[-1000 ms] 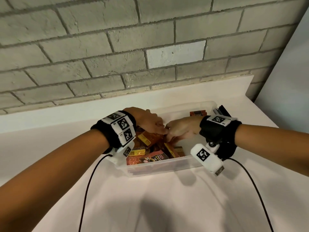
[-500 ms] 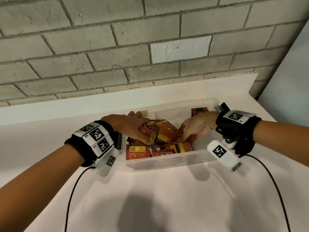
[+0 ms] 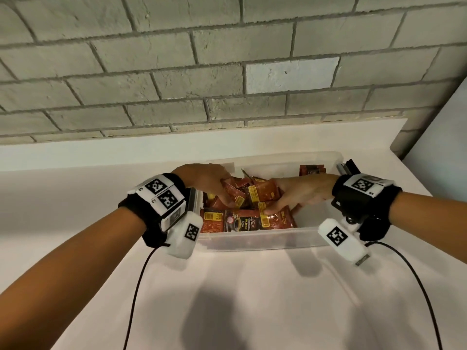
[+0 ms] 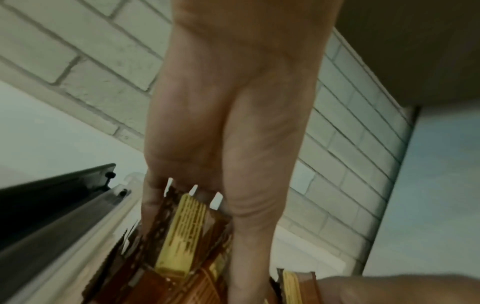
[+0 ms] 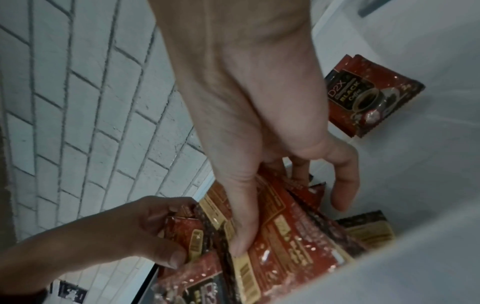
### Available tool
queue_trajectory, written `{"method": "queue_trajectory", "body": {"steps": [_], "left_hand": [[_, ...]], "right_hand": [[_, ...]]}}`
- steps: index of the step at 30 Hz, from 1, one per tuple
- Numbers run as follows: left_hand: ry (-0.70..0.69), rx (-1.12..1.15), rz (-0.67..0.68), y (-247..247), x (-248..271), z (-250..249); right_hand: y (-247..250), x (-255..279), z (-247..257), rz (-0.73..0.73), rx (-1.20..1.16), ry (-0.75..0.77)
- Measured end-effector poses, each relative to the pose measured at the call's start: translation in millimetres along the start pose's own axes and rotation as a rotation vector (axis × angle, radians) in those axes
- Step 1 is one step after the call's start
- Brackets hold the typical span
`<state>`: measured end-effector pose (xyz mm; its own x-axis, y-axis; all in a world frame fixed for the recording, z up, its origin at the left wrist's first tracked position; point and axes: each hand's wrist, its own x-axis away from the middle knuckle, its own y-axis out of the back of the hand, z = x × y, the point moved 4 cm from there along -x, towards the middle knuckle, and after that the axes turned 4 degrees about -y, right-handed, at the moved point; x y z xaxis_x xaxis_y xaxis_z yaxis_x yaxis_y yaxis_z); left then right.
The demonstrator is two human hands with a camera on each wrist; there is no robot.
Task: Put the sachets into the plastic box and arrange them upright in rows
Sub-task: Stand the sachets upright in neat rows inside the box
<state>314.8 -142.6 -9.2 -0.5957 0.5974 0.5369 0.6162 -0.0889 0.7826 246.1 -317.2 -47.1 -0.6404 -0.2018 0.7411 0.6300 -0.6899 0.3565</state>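
Closest to me is the white surface (image 3: pixel 227 299), and the clear plastic box (image 3: pixel 265 239) sits on it at about 12 o'clock from where I look. Its near wall shows sachets (image 3: pixel 242 221) lying flat and piled in the left half, so I think the rows are not made yet. My left hand (image 3: pixel 209 183) reaches in from 9 o'clock. Its grip is curled around a small bunch of sachets (image 4: pixel 187 226), thumb on one side and fingers on the other, and they stand on edge. I think I hold them like that so they stay up and do not flop over. My right hand (image 3: pixel 300 192) comes in from 3 o'clock. Its grip is narrow, with the thumb (image 5: pixel 241 232) pressed on top of a sachet and the other fingers tucked behind it, so it pinches that pack next to my left hand's bunch. I think it is pushing loose packs toward the bunch to build a row. Farther back, at about 1 o'clock in the box, one lone sachet (image 3: pixel 312 170) leans against the far wall, well apart from the pile. Behind the box is the brick wall (image 3: pixel 227 72).
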Motion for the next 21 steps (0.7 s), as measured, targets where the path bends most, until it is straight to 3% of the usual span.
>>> {"method": "queue_trajectory", "body": {"steps": [4, 8, 14, 21], "left_hand": [[-0.058, 0.240, 0.066, -8.9, 7.3, -2.8], [-0.094, 0.280, -0.003, -9.9, 8.9, 1.1], [-0.100, 0.387, -0.184, 13.4, 19.2, 11.6], [-0.054, 0.457, -0.371, 32.2, 26.8, 15.7]], "right_hand": [[-8.1, 1.5, 9.3, 0.096, -0.032, 0.062], [-9.6, 5.9, 16.8, 0.115, -0.085, 0.120], [1.7, 15.0, 17.3, -0.039, -0.181, 0.133], [-8.9, 10.0, 15.9, -0.150, 0.052, 0.129]]}}
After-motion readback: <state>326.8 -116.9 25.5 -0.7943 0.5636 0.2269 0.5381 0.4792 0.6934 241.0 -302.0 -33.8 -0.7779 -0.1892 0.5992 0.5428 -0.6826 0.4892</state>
